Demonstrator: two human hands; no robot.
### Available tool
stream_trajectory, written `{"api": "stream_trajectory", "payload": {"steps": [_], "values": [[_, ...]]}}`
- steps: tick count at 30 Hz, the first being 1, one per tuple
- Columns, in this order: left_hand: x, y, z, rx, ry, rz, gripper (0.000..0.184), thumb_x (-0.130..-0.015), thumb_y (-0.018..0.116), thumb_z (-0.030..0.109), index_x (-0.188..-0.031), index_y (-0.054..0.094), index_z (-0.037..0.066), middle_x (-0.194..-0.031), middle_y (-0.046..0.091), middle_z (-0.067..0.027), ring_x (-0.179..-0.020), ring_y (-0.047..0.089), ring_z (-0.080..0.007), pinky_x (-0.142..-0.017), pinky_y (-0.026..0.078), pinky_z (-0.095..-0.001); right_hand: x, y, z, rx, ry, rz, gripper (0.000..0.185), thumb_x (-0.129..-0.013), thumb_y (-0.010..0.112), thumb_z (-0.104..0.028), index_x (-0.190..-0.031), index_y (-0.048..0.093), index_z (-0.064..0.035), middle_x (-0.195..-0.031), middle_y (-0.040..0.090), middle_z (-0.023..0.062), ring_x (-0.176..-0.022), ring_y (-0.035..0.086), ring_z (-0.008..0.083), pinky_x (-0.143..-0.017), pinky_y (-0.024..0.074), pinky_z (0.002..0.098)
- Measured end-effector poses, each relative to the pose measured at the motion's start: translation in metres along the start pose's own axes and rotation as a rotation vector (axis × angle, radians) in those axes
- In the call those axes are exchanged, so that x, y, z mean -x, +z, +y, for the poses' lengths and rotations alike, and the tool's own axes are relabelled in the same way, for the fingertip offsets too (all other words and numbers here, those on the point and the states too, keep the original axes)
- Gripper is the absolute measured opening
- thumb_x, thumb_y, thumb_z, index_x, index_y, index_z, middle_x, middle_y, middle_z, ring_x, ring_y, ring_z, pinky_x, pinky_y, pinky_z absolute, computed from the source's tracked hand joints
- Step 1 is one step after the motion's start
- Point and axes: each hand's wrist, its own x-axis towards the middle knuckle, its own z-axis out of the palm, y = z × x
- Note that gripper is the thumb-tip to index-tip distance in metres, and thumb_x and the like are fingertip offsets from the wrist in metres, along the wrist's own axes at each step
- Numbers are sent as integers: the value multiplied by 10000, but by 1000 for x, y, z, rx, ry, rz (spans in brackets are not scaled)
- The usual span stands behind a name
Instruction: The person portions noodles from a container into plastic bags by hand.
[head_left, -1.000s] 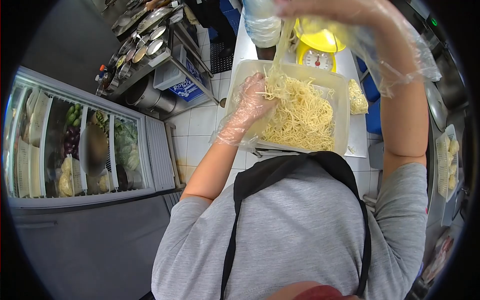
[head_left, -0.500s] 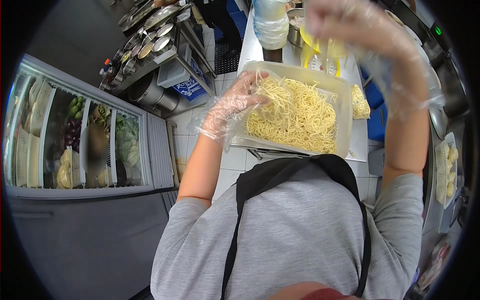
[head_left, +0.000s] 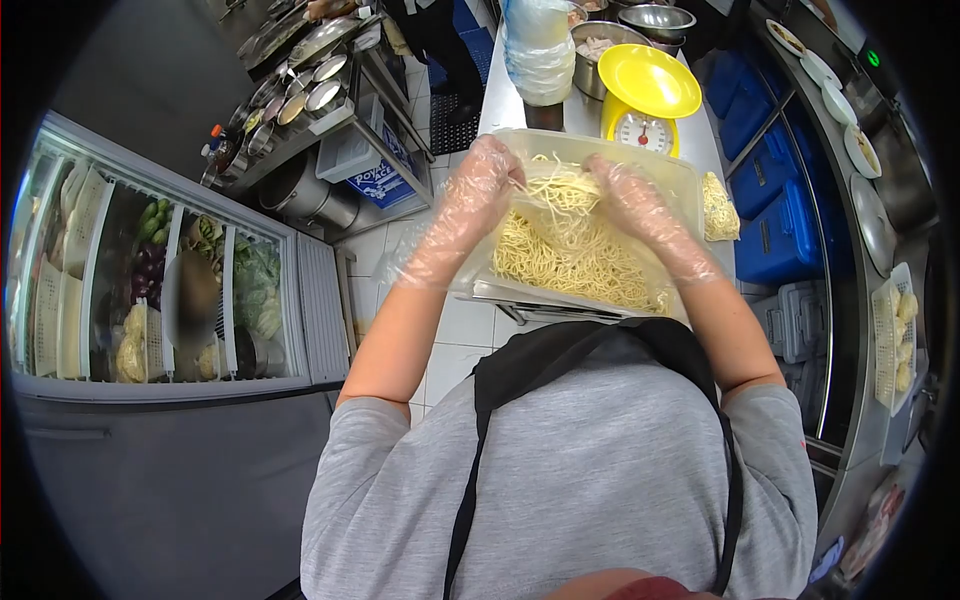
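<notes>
Noodles, pale yellow, thin-stranded (head_left: 600, 262): loose in translucent rectangular plastic tub (head_left: 675, 172), one bunch (head_left: 562, 192) raised between hands. Left hand, gloved in clear plastic (head_left: 482, 178): fingers curled, left of bunch. Right hand, likewise gloved (head_left: 630, 195): fingers curled, right of bunch. Exact grip of either: cannot tell. New: right hand down from beside yellow round-pan dial scale (head_left: 651, 82); handling now two-handed.

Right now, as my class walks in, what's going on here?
A gloved person is handling noodles over a tub. The left grip is by the tub's left side and the right grip is across from it, with a clump between them. How firmly either is holding is hard to tell. More noodles lie in the tub. Beyond it stands a yellow scale; a bag sits to its right.
</notes>
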Motion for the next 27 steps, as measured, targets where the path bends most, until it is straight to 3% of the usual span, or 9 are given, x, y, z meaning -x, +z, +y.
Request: {"api": "stream_trajectory", "payload": {"steps": [1, 5, 10, 14, 16, 20, 22, 24, 27], "values": [[1, 0, -2, -220, 72, 41, 220, -732, 556, -80, -914, 628, 22, -984, 572, -78, -855, 580, -170, -744, 469, -286, 2, -10, 5, 1, 0, 4, 539, -717, 668, -46, -1214, 461, -84, -1111, 561, 237, -1002, 573, 379, -832, 458, 440], [2, 1, -5, -85, 84, 24, 309, -750, 563, -44, -1032, 647, 52, -979, 569, -70, -873, 580, -168, -767, 472, -283, 3, -35, 12, -372, -104, 72, 301, -754, 620, -69, -1033, 510, -50, -953, 599, 150, -893, 596, 274, -779, 465, 361], [-16, 0, 5, 508, -271, -250, 525, -777, 603, 4, -1292, 502, 36, -1077, 574, -82, -927, 572, -135, -791, 486, -281, -9, -42, -19, -1201, -399, 111, 195, -811, 622, -147, -931, 512, -38, -811, 533, 33, -833, 515, 122, -741, 426, 266], [-13, 17, -8, 681, -187, -218, 638, -723, 627, 92, -1333, 449, 40, -1162, 532, -163, -947, 590, -198, -775, 490, -330, -14, -89, -37, -806, -424, 123, 244, -798, 688, -177, -912, 512, -53, -836, 517, -5, -798, 499, 76, -703, 429, 239], [-14, 16, -9, 399, -142, -199, 623, -732, 625, 102, -1329, 454, 42, -1208, 505, -152, -960, 590, -204, -787, 494, -324, -13, -107, -45, -904, -476, 115, 265, -778, 722, -194, -896, 520, -68, -786, 538, -1, -768, 526, 81, -690, 431, 235], [-13, 1, 6, 409, -219, -267, 617, -744, 648, 150, -1329, 465, 77, -1246, 482, -166, -1047, 573, -253, -881, 474, -347, -5, -159, -60, -1093, -521, 208, 257, -764, 747, -253, -848, 562, -96, -709, 570, 0, -707, 559, 95, -639, 455, 214], [-13, 5, 3, 269, -188, -268, 533, -813, 605, 118, -1330, 480, 135, -1232, 481, -114, -913, 583, -193, -816, 486, -307, 5, -181, -64, -1234, -641, 281, 236, -773, 746, -269, -816, 590, -97, -717, 588, -10, -631, 560, 84, -569, 474, 190], [-12, 18, -9, 180, -153, -214, 529, -817, 602, 129, -1330, 483, 169, -1242, 478, -122, -942, 577, -197, -838, 479, -309, 14, -199, -72, -1149, -441, 532, 223, -784, 735, -262, -822, 590, -96, -720, 588, -6, -592, 554, 87, -528, 473, 188], [-7, 23, -3, 132, -199, -181, 529, -821, 593, 123, -1334, 478, 174, -1271, 470, -125, -993, 562, -196, -879, 463, -309, 11, -194, -66, -1175, -651, 728, 192, -795, 722, -239, -818, 591, -101, -692, 584, -6, -583, 554, 72, -505, 475, 177]]}}
